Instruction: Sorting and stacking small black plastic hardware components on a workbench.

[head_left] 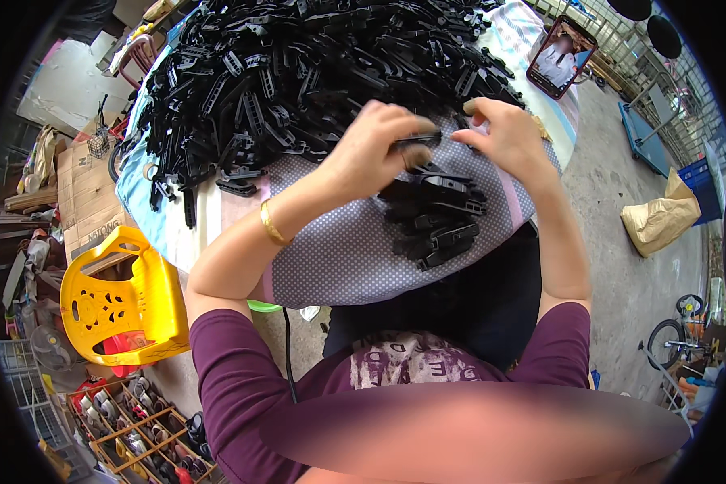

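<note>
My left hand (377, 149), with a gold bangle at its wrist, is closed around a small black plastic part (418, 139), its fingertips slightly blurred. Just right of it, my right hand (504, 135) has thumb and forefinger apart, with nothing visible between them; its other fingers curl in. Below both hands a small heap of black plastic parts (444, 216) lies on the dotted grey cloth (339, 250) near the table's front edge. A far larger mound of similar long, clip-like black parts (298, 81) spreads over the back of the table.
A phone (562, 56) stands at the table's right rear. To the left is a yellow plastic chair (109, 302), with a shoe rack (141, 431) below it. A tan paper sack (661, 214), blue trolley (644, 137) and bicycle (673, 339) are on the right-hand floor.
</note>
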The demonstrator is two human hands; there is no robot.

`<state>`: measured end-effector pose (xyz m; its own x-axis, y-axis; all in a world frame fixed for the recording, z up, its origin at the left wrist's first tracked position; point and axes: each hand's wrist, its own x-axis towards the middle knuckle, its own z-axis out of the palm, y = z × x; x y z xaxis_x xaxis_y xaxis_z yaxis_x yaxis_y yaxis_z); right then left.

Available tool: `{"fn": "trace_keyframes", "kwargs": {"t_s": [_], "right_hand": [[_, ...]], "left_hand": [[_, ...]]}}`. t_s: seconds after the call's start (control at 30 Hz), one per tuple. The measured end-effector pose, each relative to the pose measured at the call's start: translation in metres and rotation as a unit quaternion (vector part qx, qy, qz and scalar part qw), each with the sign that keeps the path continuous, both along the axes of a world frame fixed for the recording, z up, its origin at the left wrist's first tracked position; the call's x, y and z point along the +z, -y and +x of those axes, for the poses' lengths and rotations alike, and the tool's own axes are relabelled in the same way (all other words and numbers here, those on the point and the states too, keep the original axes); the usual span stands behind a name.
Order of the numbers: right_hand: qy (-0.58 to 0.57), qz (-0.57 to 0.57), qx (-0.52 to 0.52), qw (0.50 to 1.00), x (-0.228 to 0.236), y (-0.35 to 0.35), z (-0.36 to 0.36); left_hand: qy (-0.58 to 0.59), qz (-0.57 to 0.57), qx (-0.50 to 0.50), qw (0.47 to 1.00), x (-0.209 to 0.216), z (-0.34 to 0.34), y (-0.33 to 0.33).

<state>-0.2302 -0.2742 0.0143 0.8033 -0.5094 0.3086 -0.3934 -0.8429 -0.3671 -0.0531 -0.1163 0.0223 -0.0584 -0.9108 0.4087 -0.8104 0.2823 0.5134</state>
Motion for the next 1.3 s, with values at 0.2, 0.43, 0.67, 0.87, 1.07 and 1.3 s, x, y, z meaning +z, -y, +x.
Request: {"fn": "trace_keyframes", "kwargs": {"t_s": [0.2,0.43,0.67,0.87,1.07,1.3], "right_hand": [[0.036,-0.006,0.016,0.999,-0.001,-0.01,0.008],[0.191,0.305,0.078,0.93,0.005,-0.012,0.007],[0.318,0.276,0.154,0.894,0.011,-0.05,0.015],[0.273,0.112,0.152,0.943,0.009,-0.06,0.014],[0.299,-0.087,0.204,0.928,0.007,-0.052,0.019],[0.259,-0.134,0.203,0.935,0.008,-0.055,0.016]], "left_hand": [[0.161,-0.027,0.007,0.987,-0.016,0.011,0.014],[0.115,-0.022,0.055,0.992,-0.018,0.007,0.012],[-0.437,0.038,0.049,0.897,-0.006,-0.008,0.003],[-0.317,0.048,0.077,0.944,0.003,-0.014,-0.006],[-0.453,0.12,0.055,0.882,0.007,-0.012,-0.011],[-0.472,0.118,0.028,0.873,0.007,-0.008,-0.014]]}}
